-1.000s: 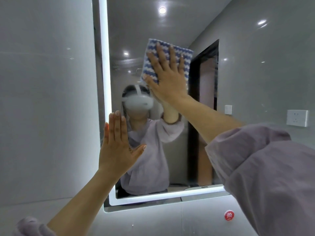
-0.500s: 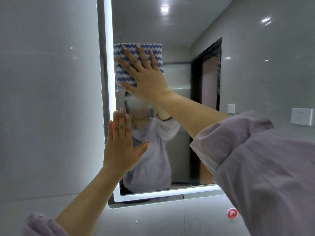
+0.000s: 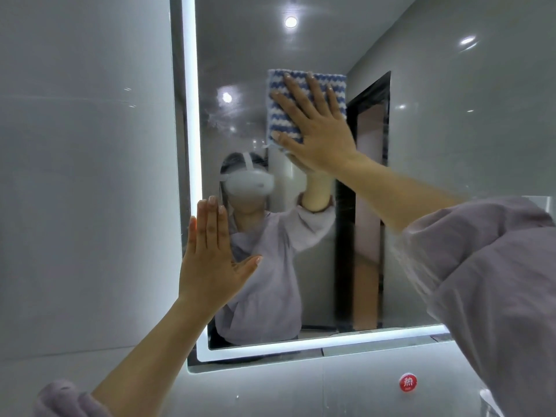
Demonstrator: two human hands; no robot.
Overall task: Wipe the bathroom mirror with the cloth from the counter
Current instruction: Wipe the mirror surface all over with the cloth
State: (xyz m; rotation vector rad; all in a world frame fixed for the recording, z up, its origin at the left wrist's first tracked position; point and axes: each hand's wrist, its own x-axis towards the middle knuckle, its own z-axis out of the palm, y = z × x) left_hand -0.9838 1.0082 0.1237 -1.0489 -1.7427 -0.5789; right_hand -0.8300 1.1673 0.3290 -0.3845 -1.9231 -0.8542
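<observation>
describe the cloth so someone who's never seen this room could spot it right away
Find the lit mirror on the grey wall. In its upper middle, the right hand presses the cloth flat against the glass. It is the only patterned thing there, a rough square of blue and white zigzag stripes.

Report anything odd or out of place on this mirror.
Nothing is broken or askew. A hazy smear shows on the mirror left of the cloth, which the right hand presses flat. The left hand lies open against the glass by the lit edge, and may leave prints.
</observation>
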